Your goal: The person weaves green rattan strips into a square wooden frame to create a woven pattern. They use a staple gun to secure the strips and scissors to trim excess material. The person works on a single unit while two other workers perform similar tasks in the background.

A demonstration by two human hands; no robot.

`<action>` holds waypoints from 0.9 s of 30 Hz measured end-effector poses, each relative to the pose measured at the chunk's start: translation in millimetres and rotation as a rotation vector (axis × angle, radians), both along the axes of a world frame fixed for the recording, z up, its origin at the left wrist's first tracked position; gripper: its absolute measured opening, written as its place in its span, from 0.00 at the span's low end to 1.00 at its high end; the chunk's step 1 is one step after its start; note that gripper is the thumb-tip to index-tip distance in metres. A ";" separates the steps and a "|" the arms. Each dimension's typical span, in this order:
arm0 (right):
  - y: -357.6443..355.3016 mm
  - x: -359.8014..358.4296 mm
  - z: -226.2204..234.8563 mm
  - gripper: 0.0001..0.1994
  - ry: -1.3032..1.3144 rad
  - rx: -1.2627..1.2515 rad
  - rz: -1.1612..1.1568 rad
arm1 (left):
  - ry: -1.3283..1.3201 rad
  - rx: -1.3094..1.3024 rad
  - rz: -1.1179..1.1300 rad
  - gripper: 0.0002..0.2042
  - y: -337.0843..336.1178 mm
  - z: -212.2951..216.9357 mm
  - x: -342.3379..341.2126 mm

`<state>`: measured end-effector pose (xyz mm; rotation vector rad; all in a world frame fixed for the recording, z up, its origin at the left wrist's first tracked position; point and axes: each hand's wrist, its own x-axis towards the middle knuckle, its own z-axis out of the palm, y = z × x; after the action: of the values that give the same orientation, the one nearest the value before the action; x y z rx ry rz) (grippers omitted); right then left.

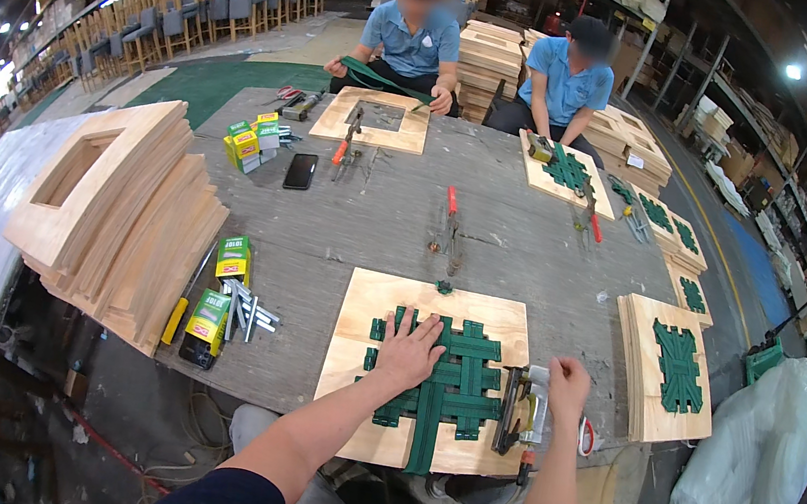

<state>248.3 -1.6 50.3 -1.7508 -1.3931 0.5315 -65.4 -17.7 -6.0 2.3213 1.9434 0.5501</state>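
Head: webbing (453, 379) under L fingers (419, 333) (flat); R hand (567, 385) on stapler (526, 420).

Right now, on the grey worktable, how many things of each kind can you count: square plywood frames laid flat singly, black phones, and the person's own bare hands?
Square plywood frames laid flat singly: 3, one with green woven webbing under the hands, one and one before the two co-workers.
Black phone: 1
Own bare hands: 2, left hand and right hand.
Total: 6
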 end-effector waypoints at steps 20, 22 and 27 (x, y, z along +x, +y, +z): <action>-44.5 0.2 5.1 0.10 0.458 -0.137 0.069 | -0.017 -0.022 0.000 0.28 -1.9 1.3 -5.2; -40.9 -14.7 30.0 0.10 0.550 -0.147 0.046 | -0.022 -0.044 0.002 0.29 -1.6 2.7 -7.2; -15.7 -60.9 78.8 0.16 0.628 -0.318 0.123 | -0.050 -0.057 0.008 0.29 -2.4 2.4 -9.5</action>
<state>187.4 -17.3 129.1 -1.5368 -1.0009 1.3008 -74.9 -20.1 -3.6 2.2447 1.9217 0.5409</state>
